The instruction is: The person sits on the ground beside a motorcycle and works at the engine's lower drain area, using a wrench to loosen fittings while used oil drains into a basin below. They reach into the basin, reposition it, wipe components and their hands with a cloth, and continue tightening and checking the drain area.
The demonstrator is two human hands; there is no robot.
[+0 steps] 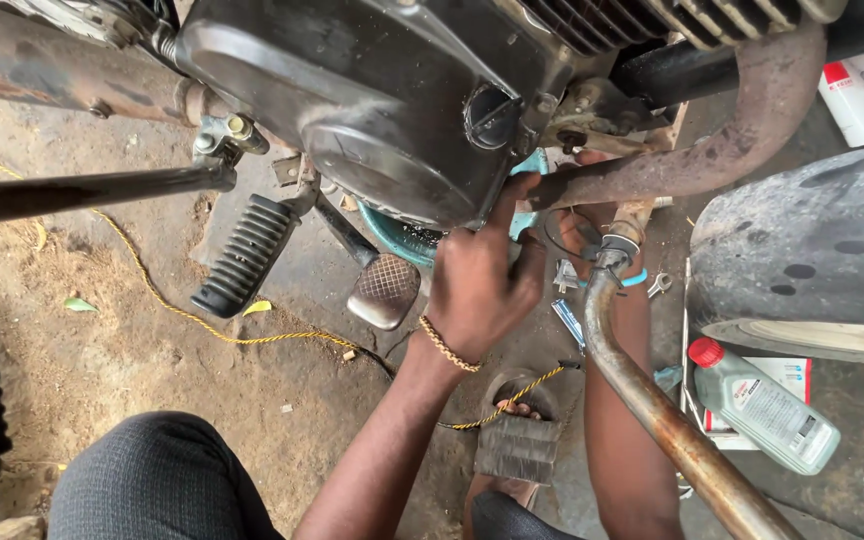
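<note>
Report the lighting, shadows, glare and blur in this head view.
Head view: soft daylight, no hard shadows; pale sheen on the dark engine cover, no blown-out glare. Deep shade under the engine around the teal pan. The left hand and oil bottle are sharp; the right hand is partly hidden behind the rusty pipe. Wide-angle bending shows at the edges.

Two hands show: the left hand [477, 290] at centre and the right hand [577, 232] just right of it. There is one engine cover [352, 100] at upper centre, one ribbed footpeg [247, 255] left of centre, one brake pedal [384, 290], two rusty pipes [672, 430], one teal basin [402, 240], one yellow cord [182, 310], and one red-capped oil bottle [762, 405] at lower right.
</note>
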